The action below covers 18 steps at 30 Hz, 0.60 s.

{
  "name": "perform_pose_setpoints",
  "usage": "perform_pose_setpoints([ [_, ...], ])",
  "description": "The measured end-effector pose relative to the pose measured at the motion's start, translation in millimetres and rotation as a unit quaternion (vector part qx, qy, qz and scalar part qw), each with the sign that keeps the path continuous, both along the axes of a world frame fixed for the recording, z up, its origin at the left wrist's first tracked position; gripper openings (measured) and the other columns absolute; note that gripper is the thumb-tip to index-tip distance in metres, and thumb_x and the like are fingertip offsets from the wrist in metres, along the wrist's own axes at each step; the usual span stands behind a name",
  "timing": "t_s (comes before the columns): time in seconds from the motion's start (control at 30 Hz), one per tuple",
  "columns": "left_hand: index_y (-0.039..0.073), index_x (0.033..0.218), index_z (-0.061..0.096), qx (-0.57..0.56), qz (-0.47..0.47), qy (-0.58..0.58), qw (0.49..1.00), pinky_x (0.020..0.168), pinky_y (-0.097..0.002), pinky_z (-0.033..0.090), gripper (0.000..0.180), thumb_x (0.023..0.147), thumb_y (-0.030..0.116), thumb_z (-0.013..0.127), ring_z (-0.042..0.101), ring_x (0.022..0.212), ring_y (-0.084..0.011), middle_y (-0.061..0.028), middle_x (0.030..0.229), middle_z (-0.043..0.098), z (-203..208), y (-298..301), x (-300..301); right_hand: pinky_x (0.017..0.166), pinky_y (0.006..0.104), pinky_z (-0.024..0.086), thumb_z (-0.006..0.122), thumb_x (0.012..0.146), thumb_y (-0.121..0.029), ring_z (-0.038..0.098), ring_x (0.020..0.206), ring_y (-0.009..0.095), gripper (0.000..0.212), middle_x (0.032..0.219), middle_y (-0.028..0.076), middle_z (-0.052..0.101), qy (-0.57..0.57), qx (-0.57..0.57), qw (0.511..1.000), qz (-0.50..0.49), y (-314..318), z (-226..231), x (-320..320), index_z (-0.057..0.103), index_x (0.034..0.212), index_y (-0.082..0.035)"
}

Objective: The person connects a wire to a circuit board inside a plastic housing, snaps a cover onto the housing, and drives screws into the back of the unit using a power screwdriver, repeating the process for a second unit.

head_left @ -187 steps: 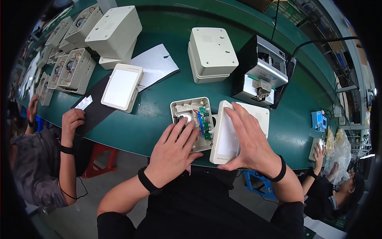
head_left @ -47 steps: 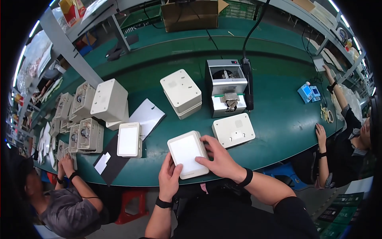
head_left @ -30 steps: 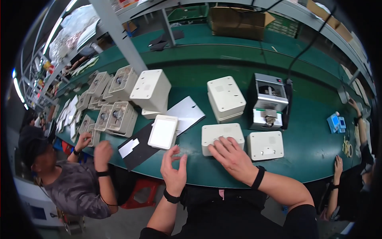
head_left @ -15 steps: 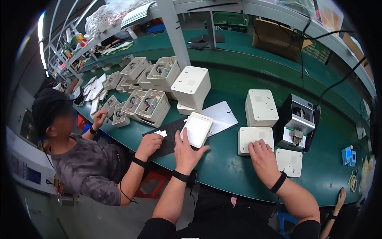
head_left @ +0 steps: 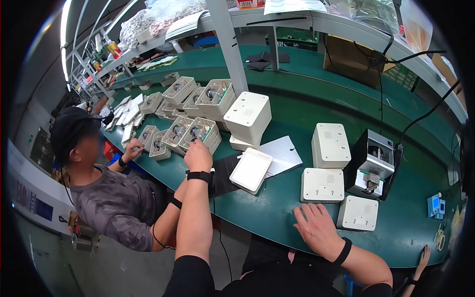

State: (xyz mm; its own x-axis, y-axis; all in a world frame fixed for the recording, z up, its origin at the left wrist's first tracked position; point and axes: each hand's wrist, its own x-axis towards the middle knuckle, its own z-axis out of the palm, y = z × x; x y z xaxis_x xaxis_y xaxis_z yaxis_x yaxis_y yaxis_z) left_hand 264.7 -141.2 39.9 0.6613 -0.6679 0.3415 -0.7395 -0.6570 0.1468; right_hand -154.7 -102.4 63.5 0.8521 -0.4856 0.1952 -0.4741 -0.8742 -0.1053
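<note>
My left hand [head_left: 199, 157] reaches to the near wall of an open cream plastic housing [head_left: 210, 143] with wires and a round part inside. Its fingers curl over that wall; the fingertips are partly hidden. My right hand [head_left: 316, 226], fingers stretched and apart, is at the table just in front of a closed cream box [head_left: 322, 185] and holds nothing. A white rectangular panel with a cream frame [head_left: 251, 171] lies between my hands, partly over a silvery sheet [head_left: 282, 156] and a dark mat [head_left: 222, 178].
More open housings [head_left: 179, 90] stand stacked at the back left. Closed boxes [head_left: 247, 116] rise beside the grey post [head_left: 230, 54]. At right are another box [head_left: 330, 145], a flat-lying one [head_left: 357, 214] and a black-silver device [head_left: 371, 163]. A co-worker [head_left: 111, 198] sits close at left.
My left hand has left the white panel and moved left and away to the open housing. My right hand has come off the closed box toward me. The view has shifted slightly.
</note>
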Motion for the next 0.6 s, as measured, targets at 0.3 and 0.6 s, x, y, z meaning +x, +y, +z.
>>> perform_pose_setpoints([
  [0.3, 0.005, 0.088, 0.076, -0.079, -0.026, -0.043, 0.996, 0.081, -0.0507, 0.059, 0.014, 0.093, 0.017, 0.070, 0.073, 0.093, -0.0401, -0.0202, 0.095, 0.075, 7.2, 5.6, 29.7, 0.102, 0.0438, 0.045, 0.075, 0.090, -0.021, 0.060, 0.113, 0.030, 0.048, 0.118, 0.013, 0.061, -0.019, -0.007, 1.000, 0.014, 3.0, 10.4, 18.9, 0.055, 0.130, -0.003],
  [0.6, 0.004, 0.102, 0.069, -0.178, -0.234, -0.030, 0.955, 0.072, -0.0464, 0.055, 0.006, 0.096, 0.004, 0.068, 0.068, 0.083, -0.0390, -0.0159, 0.095, 0.067, 52.4, 102.4, -87.7, 0.094, 0.0429, 0.052, 0.072, 0.096, -0.018, 0.066, 0.107, 0.031, 0.051, 0.124, 0.017, 0.063, -0.177, 0.130, 0.974, -0.058, 0.0, 12.2, -3.7, 0.051, 0.140, -0.001],
])
